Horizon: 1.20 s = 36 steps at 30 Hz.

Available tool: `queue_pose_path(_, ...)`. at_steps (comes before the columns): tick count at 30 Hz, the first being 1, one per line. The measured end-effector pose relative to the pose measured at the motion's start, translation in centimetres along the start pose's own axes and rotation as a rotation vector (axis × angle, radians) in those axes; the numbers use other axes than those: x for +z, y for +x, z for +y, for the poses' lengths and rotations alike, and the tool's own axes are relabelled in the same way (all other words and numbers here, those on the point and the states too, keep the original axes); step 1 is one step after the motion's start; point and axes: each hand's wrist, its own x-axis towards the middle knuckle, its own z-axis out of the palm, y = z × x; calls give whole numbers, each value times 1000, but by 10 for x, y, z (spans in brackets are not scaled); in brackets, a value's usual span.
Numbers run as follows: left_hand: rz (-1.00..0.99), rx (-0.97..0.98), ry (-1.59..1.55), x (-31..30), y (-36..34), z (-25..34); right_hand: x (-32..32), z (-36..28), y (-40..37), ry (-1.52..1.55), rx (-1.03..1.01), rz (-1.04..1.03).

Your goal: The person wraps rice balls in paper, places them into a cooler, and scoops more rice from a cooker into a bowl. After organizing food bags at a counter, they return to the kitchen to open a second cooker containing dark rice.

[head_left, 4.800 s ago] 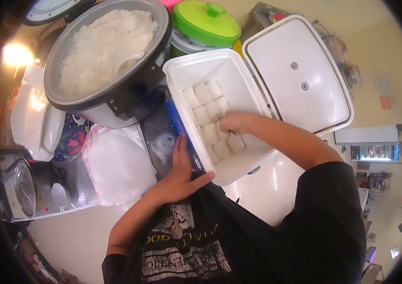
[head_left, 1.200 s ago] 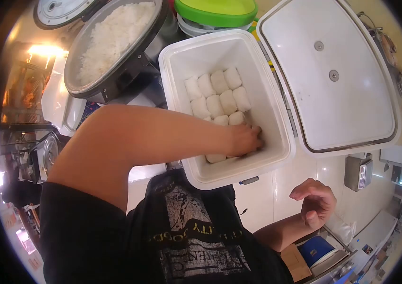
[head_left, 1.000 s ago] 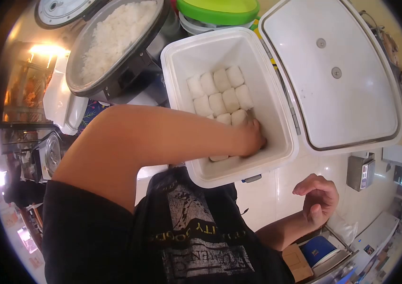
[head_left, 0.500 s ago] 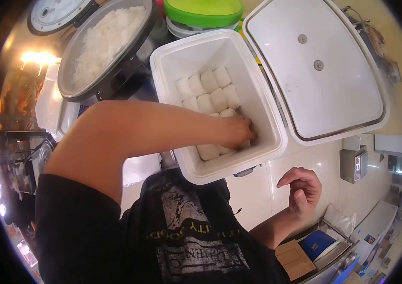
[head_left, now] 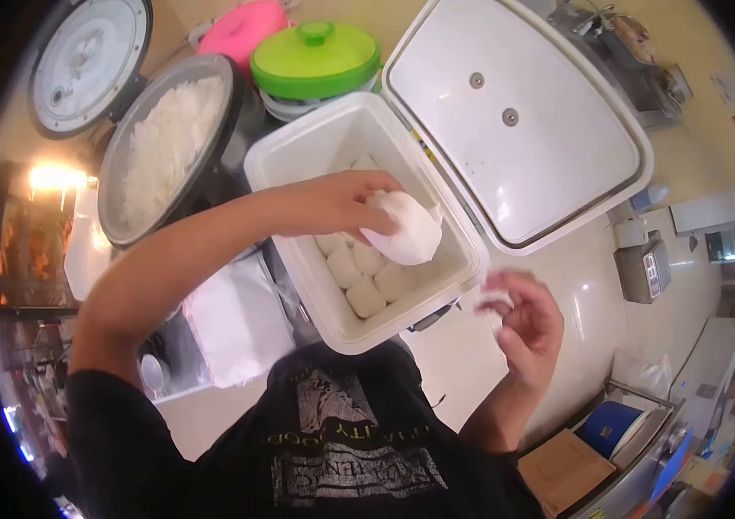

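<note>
My left hand (head_left: 365, 208) is closed around a white wrapped bundle (head_left: 409, 229), raised over a white cooler box (head_left: 333, 333). The wrap looks like thin paper, with a loose corner at its right side; its contents are hidden. More white bundles (head_left: 365, 297) lie packed on the cooler's floor, some covered from view by my left arm. Just right of the cooler, my right hand (head_left: 530, 324) hangs in the air. Its fingers are loosely bent and apart from the thumb, slightly blurred, with nothing visible in them.
The cooler's lid (head_left: 523, 130) is hinged back on the right. A cooker full of white rice (head_left: 173, 143) stands at left with its lid (head_left: 90, 65) raised. Behind are a green lidded container (head_left: 315, 60) and a pink one (head_left: 242, 30). A white sheet stack (head_left: 242, 320) lies below my left forearm.
My left hand has come up out of the cooler with a white wrapped bundle in it. My right hand has moved a little up and left, and the view has shifted.
</note>
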Motion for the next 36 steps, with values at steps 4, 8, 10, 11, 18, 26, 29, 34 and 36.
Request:
queue_pose_path(4,-5,155,-531,17,-49,22,71,-11,52,-240,-77,8)
queue_pose_path(8,37,277,-678,34,-72,14,108,2,66,-169,-68,-54)
queue_pose_path(10,236,331,-436,41,-76,-2,124,-1,64,-66,2,-10)
queue_pose_path(11,336,356,-313,43,-76,-10,130,-3,64,-14,35,12)
queue_pose_path(18,540,500,-285,53,-75,-23,140,21,59,181,136,69)
queue_pose_path(26,367,377,-353,56,-68,-29,132,13,67,250,357,-35)
queue_pose_path(29,474,463,-492,64,-59,-34,137,26,67,189,284,139)
queue_pose_path(34,693,661,-574,77,-41,-35,145,30,73,87,206,188)
queue_pose_path(36,645,697,-562,77,-36,-38,148,24,74,33,221,134)
